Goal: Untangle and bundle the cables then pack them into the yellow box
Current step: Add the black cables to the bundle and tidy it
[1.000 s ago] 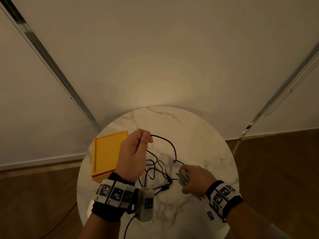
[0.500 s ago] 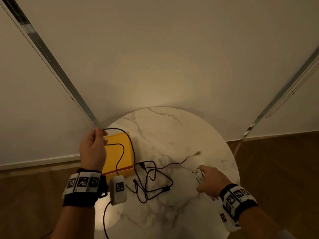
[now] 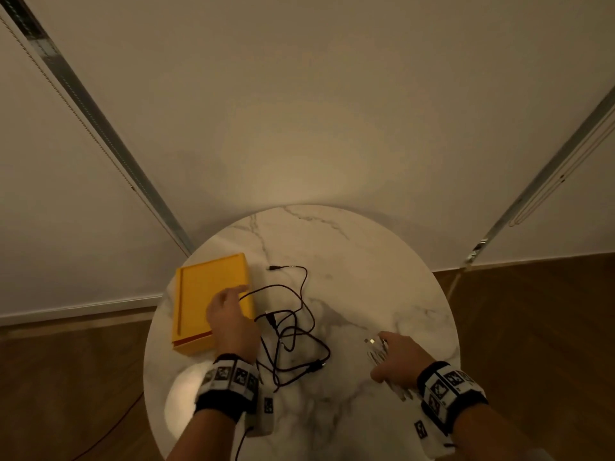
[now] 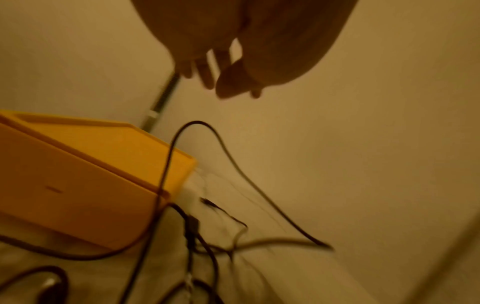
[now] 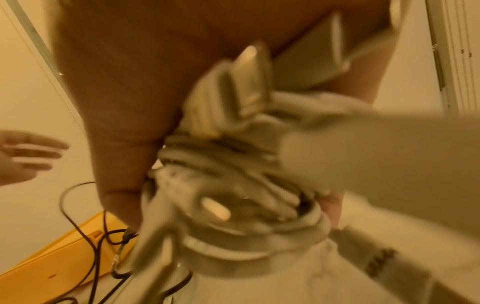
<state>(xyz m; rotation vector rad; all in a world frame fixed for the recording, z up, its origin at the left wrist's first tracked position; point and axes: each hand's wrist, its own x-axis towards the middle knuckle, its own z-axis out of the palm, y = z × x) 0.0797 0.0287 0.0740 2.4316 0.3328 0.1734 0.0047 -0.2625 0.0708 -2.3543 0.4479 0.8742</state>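
Observation:
The closed yellow box (image 3: 203,301) lies flat at the left of the round marble table (image 3: 366,261). My left hand (image 3: 233,296) hovers over the box's right edge with fingers spread and holds nothing; the right wrist view shows that hand (image 5: 28,154) with straight fingers. A tangled black cable (image 3: 294,327) sprawls mid-table, one loop (image 4: 197,123) arching just below my left fingers and one plug end (image 3: 273,267) lying far from me. My right hand (image 3: 382,351) grips a coiled white cable bundle (image 5: 233,164) low over the table's right side.
A pale wall (image 3: 316,111) with two slanted metal rails rises right behind the table. Wood floor (image 3: 532,311) surrounds it. A white camera unit (image 3: 266,414) hangs under my left wrist, its thin lead trailing off the table's near edge.
My left hand let go of the black cable it held up beyond the box and swung back right over the box's edge. The cable dropped and spread on the table. My right hand barely moved.

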